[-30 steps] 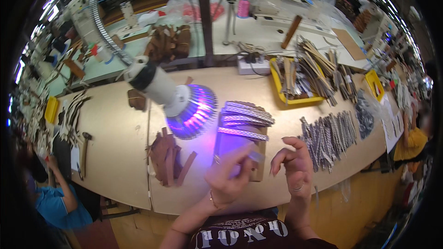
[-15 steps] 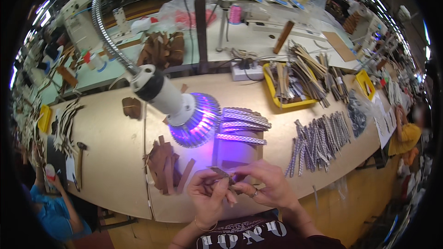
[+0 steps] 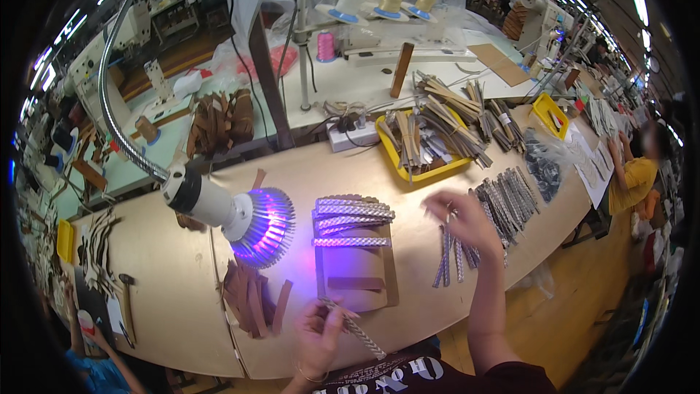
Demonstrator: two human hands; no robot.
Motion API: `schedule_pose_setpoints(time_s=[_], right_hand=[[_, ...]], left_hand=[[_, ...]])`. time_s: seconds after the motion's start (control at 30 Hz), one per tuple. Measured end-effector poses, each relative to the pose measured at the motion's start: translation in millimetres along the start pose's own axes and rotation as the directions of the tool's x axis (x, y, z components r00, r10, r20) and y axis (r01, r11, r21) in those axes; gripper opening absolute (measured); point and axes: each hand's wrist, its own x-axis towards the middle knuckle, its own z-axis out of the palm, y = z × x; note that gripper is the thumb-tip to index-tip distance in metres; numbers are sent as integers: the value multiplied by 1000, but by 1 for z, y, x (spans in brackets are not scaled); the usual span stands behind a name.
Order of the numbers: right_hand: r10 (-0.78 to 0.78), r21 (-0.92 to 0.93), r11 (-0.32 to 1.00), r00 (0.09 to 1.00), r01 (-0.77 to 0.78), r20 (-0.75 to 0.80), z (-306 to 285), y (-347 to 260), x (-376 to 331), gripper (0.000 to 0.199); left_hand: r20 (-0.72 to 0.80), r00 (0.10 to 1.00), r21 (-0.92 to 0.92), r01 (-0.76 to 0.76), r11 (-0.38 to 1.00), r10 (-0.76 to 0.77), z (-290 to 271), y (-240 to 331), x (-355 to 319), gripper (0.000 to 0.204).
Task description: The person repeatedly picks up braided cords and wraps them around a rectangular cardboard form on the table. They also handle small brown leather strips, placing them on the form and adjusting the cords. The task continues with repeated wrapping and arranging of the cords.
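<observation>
My left hand [image 3: 319, 330] pinches one end of a silver braided strap [image 3: 356, 328] near the table's front edge, and the strap slants down to the right. My right hand [image 3: 467, 220] reaches out to the right over a few loose silver straps [image 3: 450, 263], its fingers spread and nothing gripped that I can see. Between the hands lies a brown board [image 3: 357, 277] lit violet, with a stack of silver straps [image 3: 354, 219] across its top.
A gooseneck lamp [image 3: 248, 219] shines violet down on the wooden table [image 3: 168, 284]. Brown leather pieces [image 3: 249, 299] lie left of the board. More silver straps [image 3: 507, 201], a yellow tray [image 3: 426, 146] of strips and a hammer [image 3: 127, 306] are around. A person sits at far right [image 3: 634, 175].
Both hands were together on a strap at the front edge. The right hand has let go and swung out to the loose straps on the right; the left still holds the strap.
</observation>
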Motion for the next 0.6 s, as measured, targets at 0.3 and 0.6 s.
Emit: schedule_pose_setpoints(time_s=[0.3, 0.6], right_hand=[[113, -622, 770, 990, -139, -82, -28, 130, 104, 27], [82, -696, 706, 991, -133, -106, -50, 142, 127, 26]], left_hand=[[399, 853, 431, -498, 753, 336, 39, -28, 17, 18], [379, 884, 545, -452, 707, 273, 44, -28, 26, 17]])
